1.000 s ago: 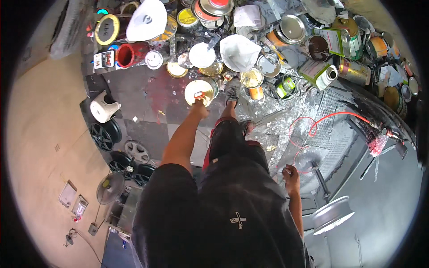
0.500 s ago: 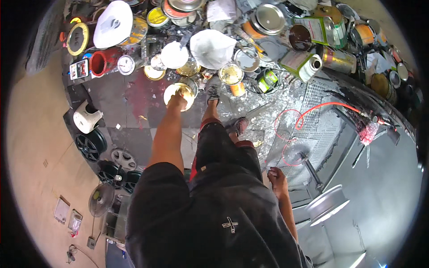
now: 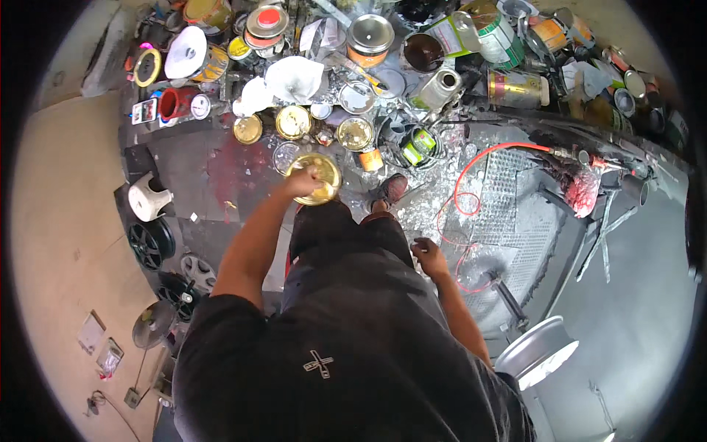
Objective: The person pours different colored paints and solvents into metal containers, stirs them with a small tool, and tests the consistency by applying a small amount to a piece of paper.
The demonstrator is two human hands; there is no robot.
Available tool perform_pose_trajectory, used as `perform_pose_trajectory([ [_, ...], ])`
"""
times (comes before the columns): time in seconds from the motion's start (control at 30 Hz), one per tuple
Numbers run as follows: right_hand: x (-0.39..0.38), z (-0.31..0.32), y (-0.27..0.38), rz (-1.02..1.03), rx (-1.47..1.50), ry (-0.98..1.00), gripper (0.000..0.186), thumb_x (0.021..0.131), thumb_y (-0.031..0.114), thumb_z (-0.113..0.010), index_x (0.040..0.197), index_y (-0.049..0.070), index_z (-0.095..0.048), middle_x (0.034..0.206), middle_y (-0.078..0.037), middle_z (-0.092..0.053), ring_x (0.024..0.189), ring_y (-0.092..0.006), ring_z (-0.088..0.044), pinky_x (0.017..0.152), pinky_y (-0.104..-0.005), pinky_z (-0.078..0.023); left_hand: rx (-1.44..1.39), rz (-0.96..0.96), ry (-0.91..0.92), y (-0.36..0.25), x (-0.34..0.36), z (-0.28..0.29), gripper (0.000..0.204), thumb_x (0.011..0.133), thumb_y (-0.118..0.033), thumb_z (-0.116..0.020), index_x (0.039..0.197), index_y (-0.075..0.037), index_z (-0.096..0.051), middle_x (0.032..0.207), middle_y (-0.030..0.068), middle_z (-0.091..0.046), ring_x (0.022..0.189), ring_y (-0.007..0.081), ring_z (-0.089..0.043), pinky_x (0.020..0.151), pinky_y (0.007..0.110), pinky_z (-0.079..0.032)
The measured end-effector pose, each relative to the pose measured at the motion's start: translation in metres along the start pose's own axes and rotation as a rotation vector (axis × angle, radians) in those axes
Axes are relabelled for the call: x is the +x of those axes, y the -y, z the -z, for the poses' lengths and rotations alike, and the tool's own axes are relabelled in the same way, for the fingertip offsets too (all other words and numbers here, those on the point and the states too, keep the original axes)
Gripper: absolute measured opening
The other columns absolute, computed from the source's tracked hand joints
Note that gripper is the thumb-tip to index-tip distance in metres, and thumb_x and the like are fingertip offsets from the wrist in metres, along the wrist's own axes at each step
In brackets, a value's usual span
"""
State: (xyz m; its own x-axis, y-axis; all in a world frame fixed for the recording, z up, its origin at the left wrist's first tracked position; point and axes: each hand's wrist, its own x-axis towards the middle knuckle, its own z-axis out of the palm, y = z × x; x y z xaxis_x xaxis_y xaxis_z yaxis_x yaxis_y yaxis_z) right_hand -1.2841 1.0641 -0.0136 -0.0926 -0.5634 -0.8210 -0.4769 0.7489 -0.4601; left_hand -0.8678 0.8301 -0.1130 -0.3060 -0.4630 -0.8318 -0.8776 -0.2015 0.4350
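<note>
My left hand (image 3: pixel 303 181) grips a round gold metal can lid (image 3: pixel 318 177) from above, holding it over the dark floor in front of my legs. My right hand (image 3: pixel 429 255) hangs by my right thigh with its fingers loosely curled and nothing in it. Ahead on the floor stand several open paint cans with gold rims (image 3: pixel 356 133), among them a small orange can (image 3: pixel 372 159) and a green can (image 3: pixel 421 142). My shoe (image 3: pixel 390 190) stands just before them.
A red hose (image 3: pixel 471 166) loops over a metal grate (image 3: pixel 508 191) at the right. A silver wheel rim (image 3: pixel 535 352) lies at lower right, dark wheel rims (image 3: pixel 149 243) and a white stool (image 3: pixel 147 197) at the left. Cans and lids crowd the top.
My left hand has drawn the gold lid back toward my legs, away from the cans. My view has tilted, so the cans sit higher in the picture. My right hand stays by my thigh.
</note>
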Motion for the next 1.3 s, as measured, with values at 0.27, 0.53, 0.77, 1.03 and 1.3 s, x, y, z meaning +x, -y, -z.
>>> perform_pose_trajectory([
  [0.27,0.066,0.043,0.020,-0.073,0.659,0.004,0.066,0.102,0.057,-0.052,0.138,0.001,-0.056,0.131,-0.015,-0.064,0.117,-0.0277,-0.063,0.090,-0.0421,-0.054,-0.220,-0.374,-0.131,-0.255,-0.150,0.006,0.050,0.092,-0.043,-0.074,0.110,0.001,-0.057,0.088,0.0135,-0.065,0.079,0.0226,-0.062,0.070,0.040,-0.049],
  [0.53,0.022,0.127,0.082,0.306,1.238,-0.069,0.063,0.107,0.054,-0.043,0.148,0.006,-0.046,0.143,-0.014,-0.056,0.127,-0.0303,-0.058,0.105,-0.0464,-0.051,-0.267,-0.890,-0.398,-0.376,-0.164,0.006,0.058,0.087,-0.038,-0.078,0.124,0.001,-0.058,0.098,0.0156,-0.068,0.085,0.0329,-0.069,0.076,0.041,-0.054],
  [0.77,-0.023,0.166,0.118,0.002,1.116,-0.452,0.060,0.103,0.050,-0.054,0.141,0.004,-0.050,0.135,-0.015,-0.056,0.120,-0.0308,-0.059,0.102,-0.0508,-0.049,-0.077,-0.696,-0.542,-0.422,-0.121,0.052,0.068,0.087,-0.050,-0.073,0.128,0.002,-0.059,0.112,0.0227,-0.070,0.097,0.0368,-0.071,0.082,0.045,-0.058],
  [1.03,-0.032,0.151,0.163,-0.090,1.068,-0.512,0.054,0.100,0.041,-0.064,0.136,0.002,-0.054,0.129,-0.015,-0.058,0.117,-0.0288,-0.058,0.100,-0.0512,-0.050,-0.110,-0.628,-0.470,-0.425,-0.063,0.085,0.066,0.092,-0.059,-0.061,0.114,0.002,-0.069,0.104,0.0224,-0.074,0.096,0.0368,-0.073,0.083,0.046,-0.058],
  [1.3,-0.047,0.148,0.189,-0.078,0.972,-0.571,0.042,0.099,0.036,-0.066,0.122,0.001,-0.059,0.109,-0.011,-0.057,0.104,-0.0250,-0.059,0.091,-0.0450,-0.054,-0.157,-0.593,-0.333,-0.420,-0.057,0.120,0.064,0.092,-0.058,-0.059,0.109,0.002,-0.071,0.099,0.0234,-0.074,0.093,0.0374,-0.073,0.081,0.048,-0.058],
])
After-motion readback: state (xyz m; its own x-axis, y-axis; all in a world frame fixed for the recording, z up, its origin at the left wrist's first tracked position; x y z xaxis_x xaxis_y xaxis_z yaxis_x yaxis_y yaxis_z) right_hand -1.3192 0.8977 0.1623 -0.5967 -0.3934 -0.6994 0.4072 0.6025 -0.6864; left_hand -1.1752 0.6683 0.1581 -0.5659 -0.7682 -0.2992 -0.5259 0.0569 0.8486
